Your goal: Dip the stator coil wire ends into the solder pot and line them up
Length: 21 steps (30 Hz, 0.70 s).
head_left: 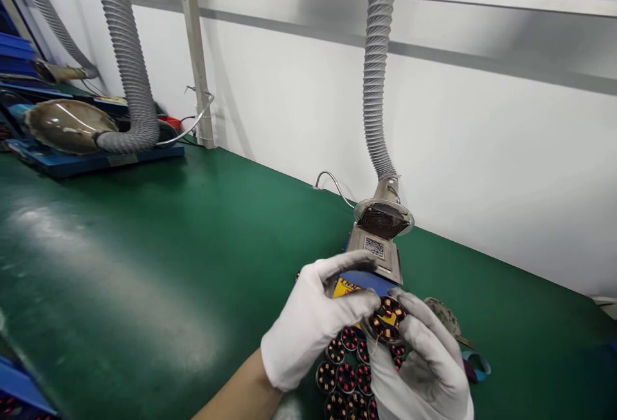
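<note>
Both hands wear white gloves with dark, smudged fingertips. My right hand [421, 359] grips a small round motor stator [387, 318] with copper windings between thumb and fingers, its wound face turned up toward me. A thin wire end hangs from its lower edge. Beside it, my left hand [321, 317] has its thumb tip at the stator's left edge, while the index finger stretches out above, apart from the thumb. Under and left of the hands, several more stators [346, 376] with red and copper-coloured windings stand in rows, partly hidden by the right hand.
Just beyond the hands stands a blue device [369, 280] with a metal plate and QR code. A round fume hood [384, 217] on a grey hose [376, 79] hangs above it. A round, stained disc [442, 316] lies right. Another hose-fed hood [70, 125] is far left on the green bench [159, 265].
</note>
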Each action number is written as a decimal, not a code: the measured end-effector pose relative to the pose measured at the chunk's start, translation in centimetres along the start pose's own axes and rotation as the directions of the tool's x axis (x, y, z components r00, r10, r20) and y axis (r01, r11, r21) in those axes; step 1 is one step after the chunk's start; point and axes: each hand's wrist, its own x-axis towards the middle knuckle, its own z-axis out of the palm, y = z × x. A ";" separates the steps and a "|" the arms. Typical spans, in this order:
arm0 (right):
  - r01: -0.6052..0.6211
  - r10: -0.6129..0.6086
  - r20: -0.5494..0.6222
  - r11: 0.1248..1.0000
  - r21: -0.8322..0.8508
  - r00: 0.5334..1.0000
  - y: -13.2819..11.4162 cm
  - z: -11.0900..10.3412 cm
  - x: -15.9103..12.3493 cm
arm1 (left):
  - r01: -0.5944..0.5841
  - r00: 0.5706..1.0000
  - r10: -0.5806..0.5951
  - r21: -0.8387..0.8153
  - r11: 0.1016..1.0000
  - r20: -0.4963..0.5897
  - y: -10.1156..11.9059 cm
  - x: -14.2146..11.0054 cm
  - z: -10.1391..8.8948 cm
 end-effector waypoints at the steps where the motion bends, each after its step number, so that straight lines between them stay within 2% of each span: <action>1: -0.001 0.001 0.013 1.000 0.000 1.000 0.0 0.0 0.0 | 0.038 0.999 -0.038 -0.008 0.999 0.027 0.2 0.0 0.2; 5: 0.009 -0.010 0.070 1.000 0.005 0.997 0.1 -0.1 0.0 | 0.031 0.999 -0.028 -0.066 0.997 0.039 0.1 0.1 0.7; 7: 0.002 -0.001 0.059 1.000 -0.003 0.998 0.0 -0.1 0.0 | 0.034 0.999 -0.032 -0.052 0.998 0.034 -0.2 0.4 0.6; 10: -0.060 0.060 0.051 0.998 -0.016 0.997 -0.1 -0.1 -0.1 | -0.052 0.995 0.050 -0.020 0.998 -0.091 -0.6 0.9 0.1; 12: -0.144 0.144 0.074 0.990 0.000 0.987 -0.1 -0.2 -0.3 | -0.159 0.962 0.157 0.009 0.987 -0.225 -0.3 0.9 -0.4; 14: -0.277 0.273 0.083 0.960 0.039 0.958 -0.1 -0.6 -0.3 | -0.240 0.914 0.283 0.173 0.955 -0.291 0.4 0.3 -1.1; 15: -0.367 0.362 0.076 0.928 0.066 0.929 0.0 -0.8 -0.1 | -0.270 0.898 0.360 0.329 0.905 -0.254 0.8 -0.3 -1.8; 16: -0.463 0.457 0.086 0.882 0.090 0.885 0.3 -1.1 0.3 | -0.300 0.890 0.429 0.508 0.808 -0.157 1.2 -1.1 -2.6; 17: -0.557 0.546 0.114 0.824 0.106 0.830 0.8 -1.5 0.8 | -0.344 0.885 0.466 0.680 0.648 0.003 1.5 -2.1 -3.7; 18: -0.641 0.621 0.170 0.759 0.111 0.765 1.5 -1.9 1.5 | -0.423 0.856 0.482 0.792 0.441 0.188 1.5 -3.2 -5.0; 19: -0.714 0.679 0.239 0.691 0.109 0.694 2.3 -2.3 2.3 | -0.487 0.835 0.423 0.832 0.266 0.353 1.3 -4.5 -6.5; 20: -0.768 0.716 0.302 0.633 0.100 0.629 3.3 -2.7 3.3 | -0.535 0.807 0.374 0.834 0.134 0.457 0.8 -6.0 -7.9; 21: -0.812 0.739 0.364 0.575 0.100 0.567 4.5 -3.1 4.2 | -0.557 0.798 0.310 0.829 0.053 0.517 0.1 -7.5 -9.2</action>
